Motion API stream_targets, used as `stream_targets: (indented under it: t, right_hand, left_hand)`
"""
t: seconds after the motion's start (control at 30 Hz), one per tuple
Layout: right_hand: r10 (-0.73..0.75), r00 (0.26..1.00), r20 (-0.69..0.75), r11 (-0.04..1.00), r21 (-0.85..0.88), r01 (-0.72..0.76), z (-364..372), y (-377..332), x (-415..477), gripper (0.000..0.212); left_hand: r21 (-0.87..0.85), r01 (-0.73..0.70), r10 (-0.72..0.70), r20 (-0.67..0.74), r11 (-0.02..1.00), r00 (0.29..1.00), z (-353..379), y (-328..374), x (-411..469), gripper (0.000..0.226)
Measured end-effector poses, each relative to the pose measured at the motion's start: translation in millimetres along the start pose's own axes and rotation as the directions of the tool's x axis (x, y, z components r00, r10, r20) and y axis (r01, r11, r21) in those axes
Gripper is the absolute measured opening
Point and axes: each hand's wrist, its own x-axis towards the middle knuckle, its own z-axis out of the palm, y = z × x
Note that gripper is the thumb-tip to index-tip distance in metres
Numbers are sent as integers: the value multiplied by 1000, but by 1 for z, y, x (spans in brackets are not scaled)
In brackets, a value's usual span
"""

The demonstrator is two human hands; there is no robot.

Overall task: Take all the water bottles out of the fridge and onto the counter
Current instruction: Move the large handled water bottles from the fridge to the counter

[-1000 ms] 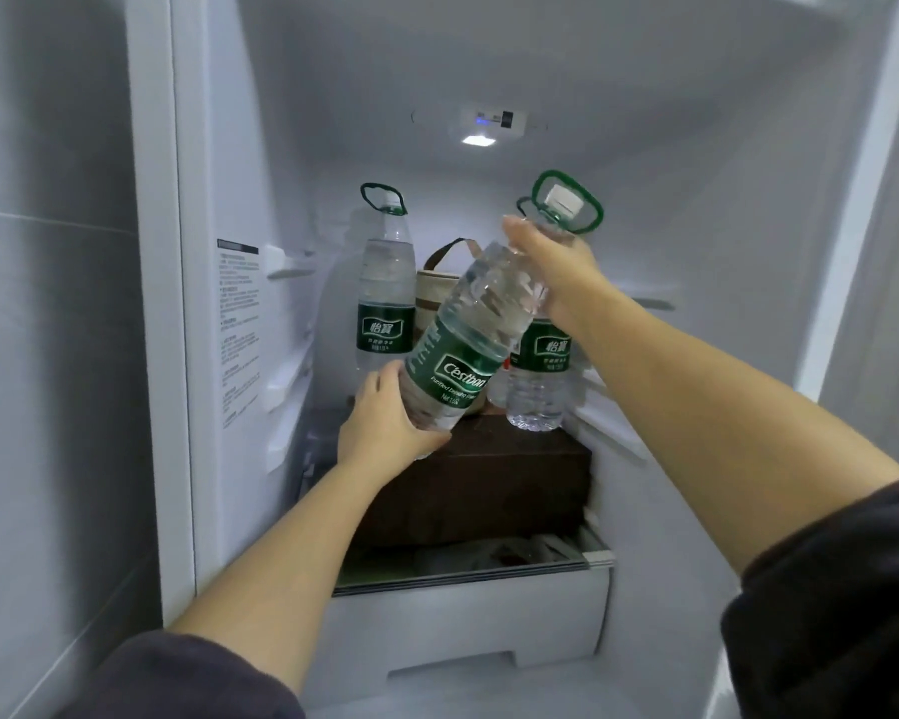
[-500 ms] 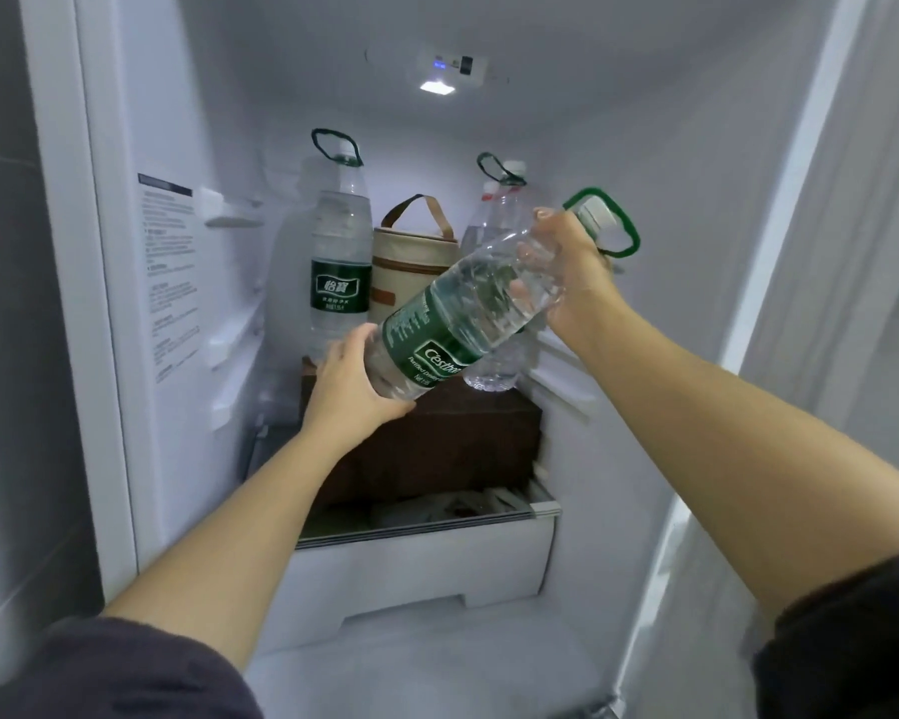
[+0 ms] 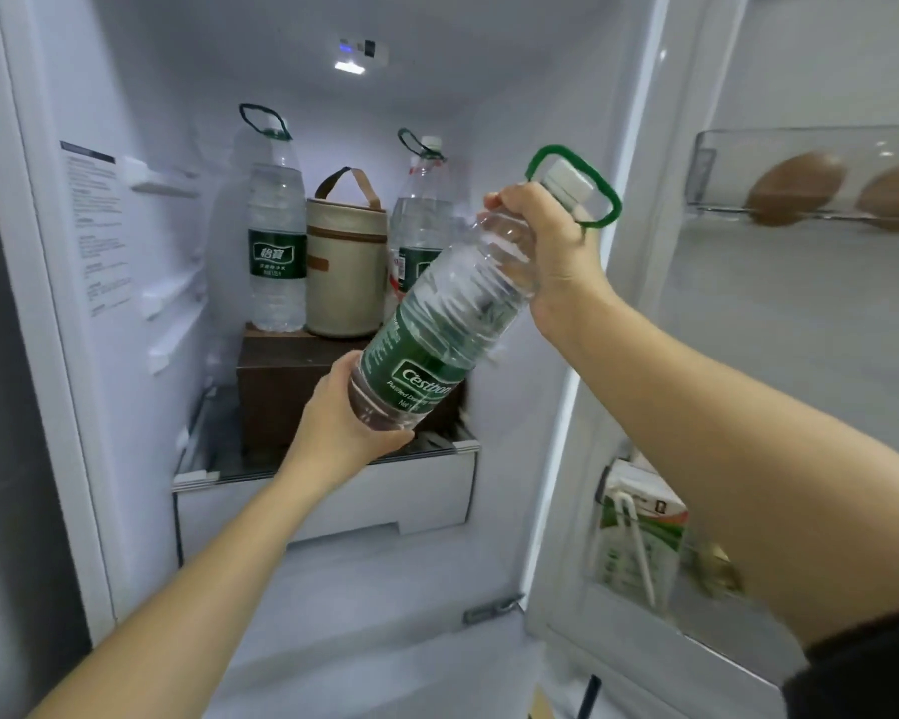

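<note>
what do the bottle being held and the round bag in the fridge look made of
Held bottle: clear glossy plastic, ribbed, the water shows through it. Round bag: matte beige fabric or faux leather, hard to tell which, with brown strap and zip band.

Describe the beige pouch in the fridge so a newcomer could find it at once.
Inside the open fridge, find the dark brown box. On it, between the back-left bottle and the back-right bottle, stands the beige pouch: the only opaque container, with a brown loop handle rather than a green one.
</note>
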Motion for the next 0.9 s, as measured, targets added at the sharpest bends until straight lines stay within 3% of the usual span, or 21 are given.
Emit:
stream_targets:
  t: [0.2, 0.47, 0.6, 0.67, 0.8, 0.9]
  right_hand:
    - [-14, 998, 58, 996, -90, 19, -32, -35, -63, 4]
    - [-15, 1000, 8, 978, -206, 16, -78, -74, -152, 17]
    - [6, 999, -41, 976, -217, -15, -98, -85, -195, 34]
    - [-2, 998, -67, 979, -201, -12, -108, -87, -214, 31]
    - [-5, 989, -146, 978, -206, -25, -127, -84, -244, 19]
    - [-35, 977, -210, 982, -187, -5, -140, -76, -258, 2]
  left_hand:
    - [-88, -52, 52, -1, 995, 999, 35, 30, -72, 79]
    - [-69, -102, 104, 23, 992, 994, 70, 71, -178, 90]
    - [-76, -52, 57, 62, 996, 996, 85, 79, -223, 91]
    - [-100, -69, 77, 78, 993, 994, 89, 83, -239, 88]
    - [-188, -231, 257, 124, 955, 959, 101, 94, -256, 85]
    - [-250, -156, 215, 230, 956, 949, 114, 88, -259, 82]
